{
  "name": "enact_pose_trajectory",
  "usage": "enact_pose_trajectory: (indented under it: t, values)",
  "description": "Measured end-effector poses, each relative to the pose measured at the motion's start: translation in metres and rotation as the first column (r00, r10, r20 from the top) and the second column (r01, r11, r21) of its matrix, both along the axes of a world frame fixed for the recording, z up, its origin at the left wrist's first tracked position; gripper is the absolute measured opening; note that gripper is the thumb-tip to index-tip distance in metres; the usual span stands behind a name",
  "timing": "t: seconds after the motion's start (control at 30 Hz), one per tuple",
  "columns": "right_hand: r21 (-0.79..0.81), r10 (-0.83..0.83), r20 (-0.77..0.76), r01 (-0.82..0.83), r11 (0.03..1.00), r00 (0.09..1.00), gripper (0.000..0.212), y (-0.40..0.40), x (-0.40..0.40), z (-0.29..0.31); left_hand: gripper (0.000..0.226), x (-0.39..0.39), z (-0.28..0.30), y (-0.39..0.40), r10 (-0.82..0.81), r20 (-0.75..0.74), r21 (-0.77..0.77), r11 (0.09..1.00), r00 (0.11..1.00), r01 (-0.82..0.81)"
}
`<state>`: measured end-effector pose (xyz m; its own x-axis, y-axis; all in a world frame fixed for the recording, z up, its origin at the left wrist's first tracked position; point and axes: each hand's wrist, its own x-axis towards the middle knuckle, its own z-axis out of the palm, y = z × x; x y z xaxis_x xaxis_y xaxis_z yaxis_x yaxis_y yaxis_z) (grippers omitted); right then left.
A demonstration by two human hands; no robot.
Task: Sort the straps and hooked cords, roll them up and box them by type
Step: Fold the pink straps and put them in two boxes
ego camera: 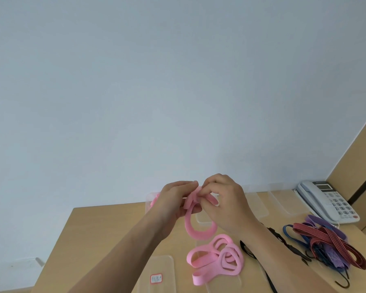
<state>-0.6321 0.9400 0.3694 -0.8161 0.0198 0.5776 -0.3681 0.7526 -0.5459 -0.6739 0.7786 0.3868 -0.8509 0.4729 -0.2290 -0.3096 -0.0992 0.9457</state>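
Pink strap [201, 226] hung from both our hands, left hand [173, 200] and right hand [224, 199] together pinching its rolled end, tail trailing toward the surface's near edge.

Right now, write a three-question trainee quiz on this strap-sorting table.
1. True or false: both hands grip the pink strap above the table.
2. Which lies at the table's right, by the phone? A) a pile of striped hooked cords B) a pink strap C) a labelled lid
3. Fill in: the loose length of pink strap lies in a ___ on the table.

Key: 1 true: the left hand and the right hand both pinch it. 2 A. 3 heap.
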Motion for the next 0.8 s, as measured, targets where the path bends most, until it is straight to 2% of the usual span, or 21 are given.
enact_pose_trajectory:
  t: [0.2, 0.4, 0.5, 0.6, 0.67, 0.8]
  values:
    - [-0.189, 0.038, 0.065, -0.025, 0.982, 0.997, 0.014, -0.003, 0.0, 0.008, 0.023, -0.008, -0.007, -0.01, -0.027, -0.048, -0.042, 0.999, 0.998, 0.025]
    - [-0.117, 0.045, 0.358, -0.003, 0.993, 0.933, 0.025, -0.009, -0.002, 0.013, 0.03, -0.013, -0.012, -0.017, -0.028, -0.121, -0.076, 0.997, 0.992, 0.019]
    - [-0.099, 0.019, 0.399, 0.022, 0.995, 0.917, 0.025, -0.013, 0.001, 0.012, 0.034, -0.013, -0.018, -0.019, -0.02, -0.067, -0.059, 0.998, 0.998, 0.016]
    - [-0.147, 0.001, 0.403, 0.064, 0.987, 0.915, 0.024, -0.013, 0.001, 0.006, 0.031, -0.015, -0.027, -0.019, -0.04, -0.009, -0.058, 0.998, 0.999, 0.04]
    - [-0.166, -0.026, 0.42, 0.105, 0.981, 0.907, 0.027, -0.01, -0.002, 0.001, 0.029, -0.015, -0.03, -0.018, -0.103, 0.006, -0.093, 0.99, 0.995, 0.104]
    - [-0.145, -0.061, 0.448, 0.139, 0.98, 0.892, 0.034, -0.001, -0.011, -0.012, 0.039, -0.02, -0.038, -0.008, -0.164, 0.065, -0.188, 0.967, 0.984, 0.174]
